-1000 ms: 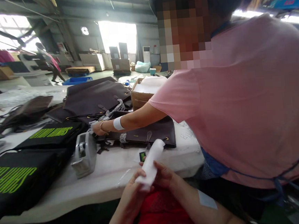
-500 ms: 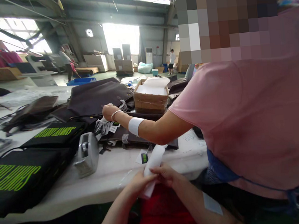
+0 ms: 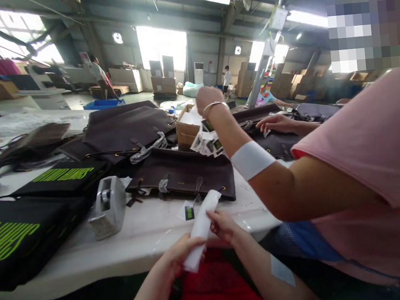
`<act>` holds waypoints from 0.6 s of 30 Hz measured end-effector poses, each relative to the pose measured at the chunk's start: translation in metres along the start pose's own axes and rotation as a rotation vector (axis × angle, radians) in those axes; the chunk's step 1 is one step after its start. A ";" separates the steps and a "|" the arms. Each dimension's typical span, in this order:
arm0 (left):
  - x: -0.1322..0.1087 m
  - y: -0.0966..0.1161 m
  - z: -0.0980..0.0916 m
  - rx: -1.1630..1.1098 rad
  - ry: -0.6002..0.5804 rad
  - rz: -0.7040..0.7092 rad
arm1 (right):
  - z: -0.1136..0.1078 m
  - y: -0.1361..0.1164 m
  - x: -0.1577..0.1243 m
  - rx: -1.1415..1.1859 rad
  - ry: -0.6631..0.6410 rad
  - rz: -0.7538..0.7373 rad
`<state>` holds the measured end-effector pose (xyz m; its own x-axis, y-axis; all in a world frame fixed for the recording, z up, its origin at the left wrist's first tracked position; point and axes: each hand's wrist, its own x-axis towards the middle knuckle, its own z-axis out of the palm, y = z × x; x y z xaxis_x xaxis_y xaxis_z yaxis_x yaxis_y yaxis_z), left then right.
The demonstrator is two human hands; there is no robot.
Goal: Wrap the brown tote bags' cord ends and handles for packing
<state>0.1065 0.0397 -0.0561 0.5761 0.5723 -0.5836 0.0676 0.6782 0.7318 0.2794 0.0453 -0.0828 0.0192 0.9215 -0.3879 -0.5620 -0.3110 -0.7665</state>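
A white rolled sheet [image 3: 204, 226], looking like paper or thin foam, slants up from my lap over the table edge. My left hand [image 3: 185, 253] is closed round its lower part, thumb on top. Higher up, my right hand [image 3: 223, 226] grips its right edge with curled fingers. Just beyond the roll lies a small card with a dark and green label [image 3: 189, 212]. Behind that, a dark brown leather bag [image 3: 184, 172] lies flat, its buckle parts wrapped in clear plastic. A grey tape dispenser [image 3: 109, 207] stands left of my hands.
Black bags with green lettering [image 3: 14, 231] are stacked at the left. More brown bags [image 3: 128, 128] and an open cardboard box [image 3: 186, 131] stand farther back. From the right, a co-worker's arm [image 3: 257, 163] reaches across the table, the hand holding a bunch of tags [image 3: 206, 142].
The co-worker's arm has lifted and moved right with the tags, uncovering the brown bag. My left hand has slid down the roll, and more of the roll shows.
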 end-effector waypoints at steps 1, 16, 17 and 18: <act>0.000 0.003 0.000 0.028 -0.006 0.012 | 0.001 0.001 0.000 -0.001 0.010 -0.010; 0.026 -0.003 -0.014 0.390 0.212 0.240 | 0.036 -0.071 -0.035 -1.177 -0.456 0.236; 0.028 -0.006 -0.015 0.397 0.208 0.264 | 0.052 -0.083 -0.037 -1.186 -0.575 0.203; 0.030 -0.008 -0.016 0.397 0.201 0.283 | 0.071 -0.092 -0.036 -1.157 -0.660 0.147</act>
<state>0.1103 0.0587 -0.0851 0.4513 0.8115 -0.3712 0.2575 0.2799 0.9249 0.2723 0.0572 0.0381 -0.5652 0.6996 -0.4372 0.5001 -0.1308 -0.8560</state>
